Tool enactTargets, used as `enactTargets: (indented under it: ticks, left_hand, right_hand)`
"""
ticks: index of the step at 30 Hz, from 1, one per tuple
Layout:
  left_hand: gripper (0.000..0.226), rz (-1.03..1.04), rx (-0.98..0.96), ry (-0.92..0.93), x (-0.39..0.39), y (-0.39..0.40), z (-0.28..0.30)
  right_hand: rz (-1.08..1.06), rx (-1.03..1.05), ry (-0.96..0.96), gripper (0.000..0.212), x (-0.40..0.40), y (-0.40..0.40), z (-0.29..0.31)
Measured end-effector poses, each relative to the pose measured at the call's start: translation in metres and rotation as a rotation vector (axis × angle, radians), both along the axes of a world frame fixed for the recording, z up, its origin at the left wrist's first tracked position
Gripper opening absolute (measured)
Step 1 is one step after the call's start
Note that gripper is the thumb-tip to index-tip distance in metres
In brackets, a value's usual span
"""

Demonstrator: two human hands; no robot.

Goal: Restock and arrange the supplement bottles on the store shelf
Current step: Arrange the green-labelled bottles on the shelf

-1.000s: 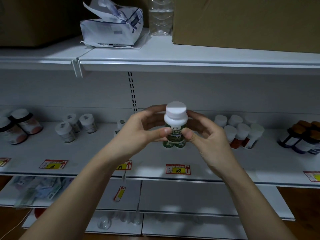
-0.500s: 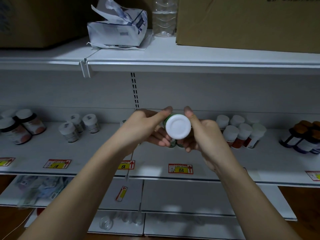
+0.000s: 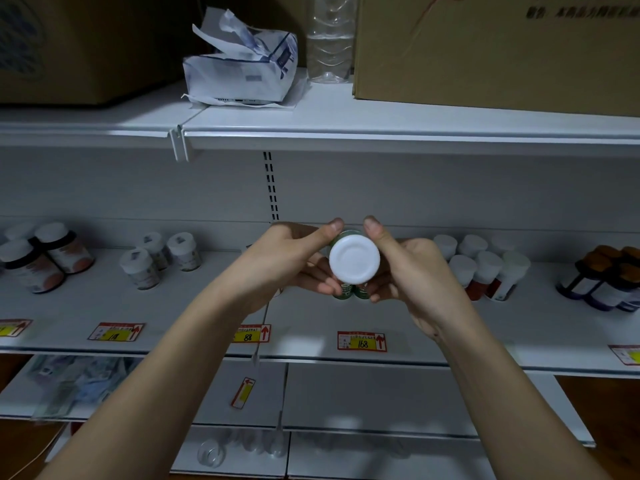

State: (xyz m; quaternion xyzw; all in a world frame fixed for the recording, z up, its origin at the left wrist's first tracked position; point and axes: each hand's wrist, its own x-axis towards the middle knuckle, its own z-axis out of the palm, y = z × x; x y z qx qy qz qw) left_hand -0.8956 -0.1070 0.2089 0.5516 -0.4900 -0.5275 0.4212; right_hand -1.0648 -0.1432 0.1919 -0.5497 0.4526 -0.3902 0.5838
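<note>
Hands: left hand (image 3: 287, 261) and right hand (image 3: 412, 271) grip one supplement bottle (image 3: 354, 259), now tipped cap-forward from upright; shelving pending, shelf (image 3: 433, 313) beyond.

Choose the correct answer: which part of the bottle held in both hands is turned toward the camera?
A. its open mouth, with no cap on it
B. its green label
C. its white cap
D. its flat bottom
C: the round white cap faces the camera, while only a thin edge of the green bottle shows behind it, between the left hand and the right hand.
</note>
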Motion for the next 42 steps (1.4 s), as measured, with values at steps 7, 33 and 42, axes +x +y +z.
enactTargets:
  ticks: [7, 33, 42]
  left_hand:
    - [0.056, -0.023, -0.045, 0.046, 0.006, -0.001, -0.009]
    - [0.037, 0.213, -0.159, 0.104, 0.005, -0.047, -0.062]
    - [0.040, 0.372, -0.165, 0.013, 0.025, -0.105, -0.107]
  right_hand:
    - [0.076, -0.038, -0.022, 0.043, -0.008, 0.000, -0.008]
    - [-0.127, -0.181, 0.131, 0.017, -0.018, -0.035, -0.079]
    - [-0.129, -0.235, 0.696, 0.021, -0.040, -0.073, -0.178]
